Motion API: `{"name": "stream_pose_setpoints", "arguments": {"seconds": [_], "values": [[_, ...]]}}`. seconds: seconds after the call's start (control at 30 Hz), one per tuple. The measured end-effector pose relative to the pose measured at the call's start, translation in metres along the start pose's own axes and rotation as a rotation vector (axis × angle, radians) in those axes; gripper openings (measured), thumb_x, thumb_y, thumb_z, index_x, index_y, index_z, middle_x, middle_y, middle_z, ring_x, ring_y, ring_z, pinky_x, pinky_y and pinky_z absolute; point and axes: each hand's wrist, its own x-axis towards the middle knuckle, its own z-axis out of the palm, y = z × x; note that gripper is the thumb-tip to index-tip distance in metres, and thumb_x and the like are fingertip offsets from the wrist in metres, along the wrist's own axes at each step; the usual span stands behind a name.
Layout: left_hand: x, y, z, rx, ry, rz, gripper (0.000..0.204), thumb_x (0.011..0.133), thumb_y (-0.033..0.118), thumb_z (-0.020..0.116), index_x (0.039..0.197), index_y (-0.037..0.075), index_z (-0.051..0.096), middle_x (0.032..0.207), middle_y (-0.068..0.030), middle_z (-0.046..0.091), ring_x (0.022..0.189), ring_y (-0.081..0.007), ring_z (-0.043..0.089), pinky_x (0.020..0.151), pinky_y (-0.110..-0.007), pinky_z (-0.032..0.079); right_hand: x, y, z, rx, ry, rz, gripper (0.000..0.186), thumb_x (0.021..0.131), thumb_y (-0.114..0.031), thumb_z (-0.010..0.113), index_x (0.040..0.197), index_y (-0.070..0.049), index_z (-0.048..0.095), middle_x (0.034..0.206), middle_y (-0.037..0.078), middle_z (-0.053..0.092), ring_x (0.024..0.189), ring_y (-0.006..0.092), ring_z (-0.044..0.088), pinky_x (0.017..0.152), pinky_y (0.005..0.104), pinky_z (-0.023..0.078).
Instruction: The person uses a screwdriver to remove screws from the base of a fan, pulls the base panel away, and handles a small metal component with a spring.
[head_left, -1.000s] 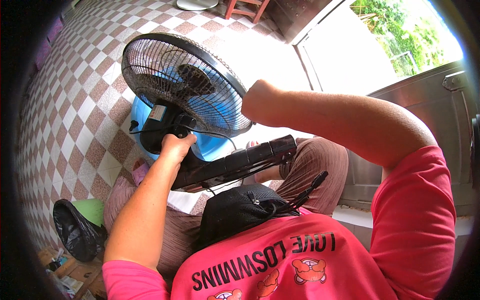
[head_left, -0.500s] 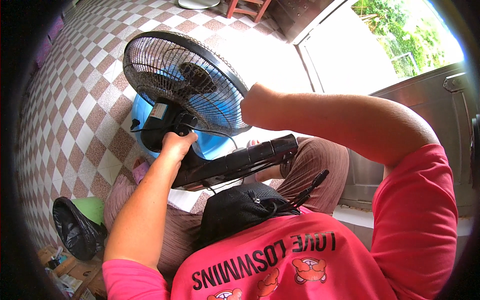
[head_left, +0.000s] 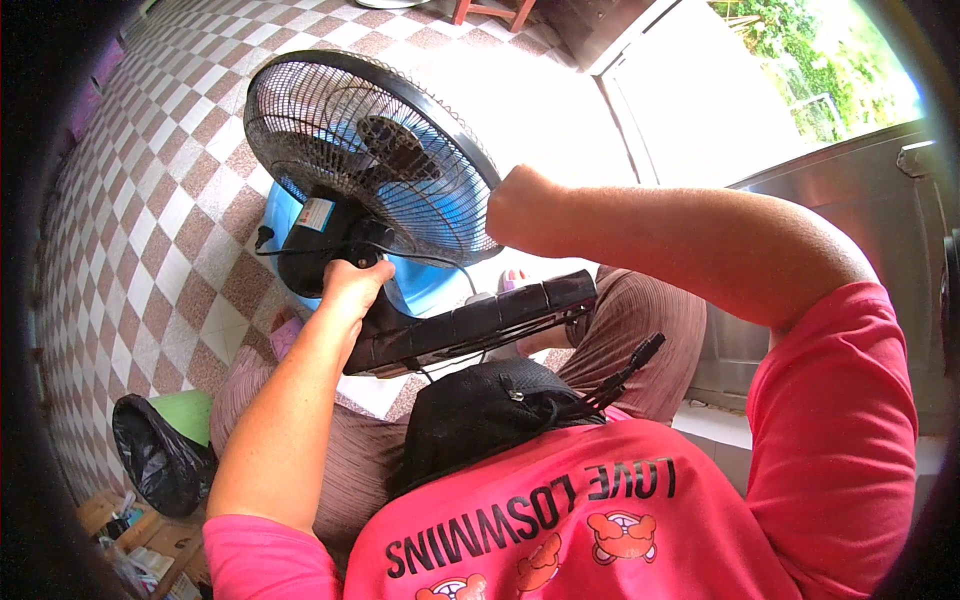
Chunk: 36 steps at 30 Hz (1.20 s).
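Note:
I see a black fan [head_left: 372,100] with its wire-cage head tilted over a blue basin [head_left: 425,290]. Its motor housing [head_left: 305,255] carries a label, and a dark cord with a plug [head_left: 264,237] hangs across it. My left hand [head_left: 355,283] is wrapped round the fan's neck joint below the housing. The black stand [head_left: 500,315] lies slanting across, above my knees. My right hand [head_left: 520,205] is closed at the right rim of the guard, gripping it, with the fingertips hidden.
A black-lined green bin [head_left: 185,420] stands at lower left by a wooden box of small items [head_left: 150,545]. Checkered tiles [head_left: 150,200] surround me. A red wooden chair [head_left: 495,15] is at the top, a metal door panel [head_left: 800,170] and bright doorway at right. A black pouch [head_left: 470,410] rests at my waist.
The fan head and housing sit slightly higher in the picture, with both hands still on them. The surroundings have shifted a little too, and the chair is more cut off at the top.

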Motion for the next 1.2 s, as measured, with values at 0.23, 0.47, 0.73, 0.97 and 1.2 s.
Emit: {"name": "stream_pose_setpoints", "arguments": {"seconds": [0.23,0.47,0.73,0.97,1.2], "values": [[0.020,-0.025,0.004,0.052,0.031,-0.008,0.052,0.055,0.025,0.076,0.088,-0.012,0.061,0.099,-0.0225,0.061,0.094,-0.0273,0.059,0.083,-0.032,0.045,0.003,-0.006,0.011,0.078,0.061,0.058,0.004,0.066,-0.009,0.068,0.064,-0.012,0.066,0.069,0.003,0.063,0.068,0.0156,0.063,0.053,0.0282,0.047],[0.012,-0.016,0.004,0.137,0.035,-0.067,0.046,0.068,0.023,0.076,0.098,-0.008,0.061,0.099,-0.0163,0.062,0.090,-0.0224,0.058,0.081,-0.032,0.043,0.005,-0.006,0.017,0.087,0.007,0.066,0.003,0.066,-0.011,0.069,0.065,-0.010,0.066,0.073,0.005,0.063,0.072,0.0176,0.064,0.058,0.0302,0.050],[-0.025,0.035,-0.013,-0.079,-0.180,-0.364,0.058,0.068,0.036,0.075,0.107,-0.004,0.059,0.115,-0.0214,0.055,0.109,-0.0291,0.048,0.092,-0.043,0.034,-0.009,0.001,0.038,0.204,-0.021,0.151,0.019,0.071,-0.010,0.067,0.089,-0.002,0.062,0.087,0.014,0.061,0.079,0.0222,0.064,0.063,0.0323,0.052],[0.002,0.010,-0.033,-0.384,-0.362,-0.465,0.038,0.075,0.037,0.070,0.097,0.007,0.066,0.092,-0.0081,0.066,0.082,-0.0192,0.060,0.076,-0.035,0.047,-0.002,-0.005,0.040,0.140,0.104,0.173,0.006,0.066,-0.010,0.068,0.071,-0.007,0.066,0.080,0.008,0.062,0.076,0.0202,0.064,0.061,0.0307,0.052],[-0.029,0.013,-0.020,-0.742,-0.344,-0.348,0.034,0.079,0.037,0.067,0.100,0.011,0.064,0.091,-0.0049,0.065,0.076,-0.0182,0.061,0.070,-0.031,0.050,-0.004,-0.003,0.051,0.161,0.168,0.245,0.004,0.065,-0.007,0.065,0.065,-0.011,0.063,0.076,0.006,0.061,0.072,0.0206,0.063,0.059,0.0310,0.051]]}}
